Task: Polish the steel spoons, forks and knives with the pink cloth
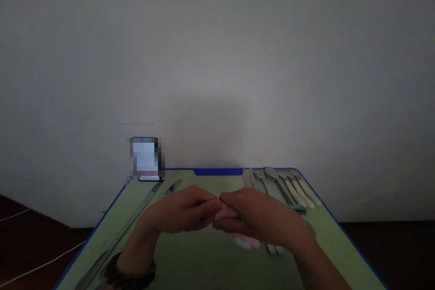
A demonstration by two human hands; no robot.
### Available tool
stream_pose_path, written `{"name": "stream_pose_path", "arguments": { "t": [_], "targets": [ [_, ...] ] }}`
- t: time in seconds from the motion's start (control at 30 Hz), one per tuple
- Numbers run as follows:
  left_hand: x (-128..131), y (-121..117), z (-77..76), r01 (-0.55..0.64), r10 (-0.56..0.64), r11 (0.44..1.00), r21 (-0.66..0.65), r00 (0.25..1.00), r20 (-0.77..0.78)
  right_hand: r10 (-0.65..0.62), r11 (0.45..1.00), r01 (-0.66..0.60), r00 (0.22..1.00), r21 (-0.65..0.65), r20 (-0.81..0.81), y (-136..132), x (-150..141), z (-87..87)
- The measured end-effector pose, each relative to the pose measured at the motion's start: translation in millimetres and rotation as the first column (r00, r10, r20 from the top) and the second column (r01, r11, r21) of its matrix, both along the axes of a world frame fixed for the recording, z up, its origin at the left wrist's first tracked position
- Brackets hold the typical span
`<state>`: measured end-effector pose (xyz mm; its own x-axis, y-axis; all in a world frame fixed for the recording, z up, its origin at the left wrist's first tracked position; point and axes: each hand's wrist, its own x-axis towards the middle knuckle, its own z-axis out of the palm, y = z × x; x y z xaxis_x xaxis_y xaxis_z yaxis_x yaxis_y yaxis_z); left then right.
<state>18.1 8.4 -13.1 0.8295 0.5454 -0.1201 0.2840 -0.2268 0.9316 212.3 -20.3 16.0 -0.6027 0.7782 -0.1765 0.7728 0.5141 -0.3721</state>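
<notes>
My left hand [188, 208] and my right hand [253, 213] meet above the middle of the green tabletop [190, 263]. Both are closed, fingertips together, on a pink and white cloth [243, 240]. A bit of its pink shows between the fingers, and a loose end hangs below my right hand. Whether something is wrapped inside the cloth is hidden. Under and behind my right hand lie several utensils, including a spoon [272, 174] and forks with cream handles [297, 192]. A green-handled piece [298, 209] is partly covered by that hand.
A lit phone [146, 158], partly blurred out, stands at the table's back left corner. Long metal knives [127, 224] lie along the left side, with a shorter blade [173, 186] beside them. A pale wall [217, 54] rises behind the blue-edged table. White cables [44, 263] run at the left.
</notes>
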Motion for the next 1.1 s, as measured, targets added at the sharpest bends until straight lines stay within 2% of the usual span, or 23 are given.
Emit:
{"name": "stream_pose_path", "arguments": {
  "t": [0.17,0.33,0.47,0.53,0.63,0.7,0.77,0.8,0.87,0.93,0.97,1.03,1.1],
  "targets": [
    [-2.9,1.3,-5.6,-0.012,0.017,0.998,-0.064,0.996,0.085,0.004,1.0,-0.004,0.999,0.01,-0.054,-0.9,-0.4,3.6],
    [-4.4,-0.1,-3.8,-0.089,0.091,0.996,-0.028,0.992,0.088,0.024,1.0,-0.023,0.996,0.017,-0.086,2.4,-0.2,4.4],
    [-33.5,3.8,-8.5,-0.224,0.233,0.972,-0.07,0.956,0.176,-0.013,1.0,0.013,0.993,0.004,-0.117,11.6,18.8,3.5],
    [-59.0,7.3,-13.2,-0.387,0.403,0.915,-0.113,0.868,0.291,-0.047,0.999,0.047,0.991,-0.001,-0.124,15.3,32.3,5.0],
    [-84.2,14.1,-19.3,-0.541,0.572,0.816,-0.203,0.705,0.419,-0.069,0.998,0.07,0.989,0.005,-0.128,17.1,46.0,8.5],
    [-79.2,19.2,-20.2,-0.606,0.661,0.741,-0.29,0.581,0.475,-0.08,0.996,0.082,0.988,0.017,-0.13,17.2,47.5,9.5],
    [-58.2,24.1,-17.8,-0.637,0.74,0.659,-0.4,0.454,0.496,-0.106,0.993,0.112,0.986,0.036,-0.129,17.9,43.9,8.5],
    [-44.8,26.3,-15.5,-0.637,0.784,0.602,-0.481,0.357,0.509,-0.12,0.991,0.127,0.985,0.046,-0.127,18.6,41.0,7.4],
    [-19.3,29.2,-10.2,-0.515,0.846,0.496,-0.699,0.105,0.523,-0.136,0.987,0.145,0.984,0.071,-0.119,20.4,34.3,4.3],
    [-2.6,29.3,-5.8,-0.434,0.86,0.467,-0.77,0.018,0.511,-0.135,0.985,0.145,0.986,0.092,-0.102,21.6,27.7,0.9],
    [1.5,28.1,-4.4,-0.324,0.866,0.458,-0.828,-0.049,0.498,-0.131,0.986,0.139,0.987,0.093,-0.092,21.8,24.6,-0.6],
    [3.1,23.9,-2.7,-0.175,0.858,0.478,-0.861,-0.116,0.5,-0.112,0.991,0.117,0.991,0.066,-0.078,21.2,18.8,-3.5],
    [0.9,18.1,-1.3,-0.12,0.831,0.527,-0.841,-0.134,0.54,-0.082,0.996,0.085,0.993,0.028,-0.088,19.6,13.2,-6.1]
  ]
}}
